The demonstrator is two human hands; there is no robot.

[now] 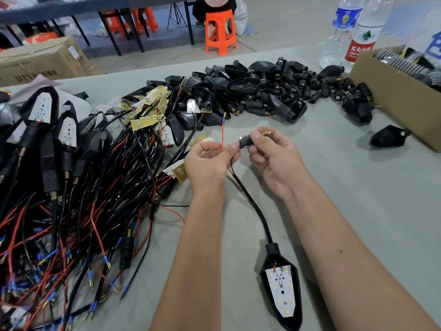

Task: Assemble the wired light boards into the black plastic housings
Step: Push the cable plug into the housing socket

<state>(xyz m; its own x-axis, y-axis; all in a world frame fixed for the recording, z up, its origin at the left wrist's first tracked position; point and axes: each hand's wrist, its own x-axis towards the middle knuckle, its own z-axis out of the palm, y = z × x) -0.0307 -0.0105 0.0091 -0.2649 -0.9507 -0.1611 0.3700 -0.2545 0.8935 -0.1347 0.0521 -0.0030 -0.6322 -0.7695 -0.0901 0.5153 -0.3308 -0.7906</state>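
The housing (281, 283) by the bottom edge loses its tip there. The right hand (269, 156) covers most of the black stem (245, 141), so only a brass thread shows past the fingers. The wire pile (71, 211) runs off the left edge, its lower ends blurred. The box (393, 80) is cut by the right edge, and both bottles (353, 32) by the top.

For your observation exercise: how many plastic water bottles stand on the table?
2, both at the far right corner beside the cardboard box: the blue-label bottle behind, the red-label bottle in front. Others may be out of frame.
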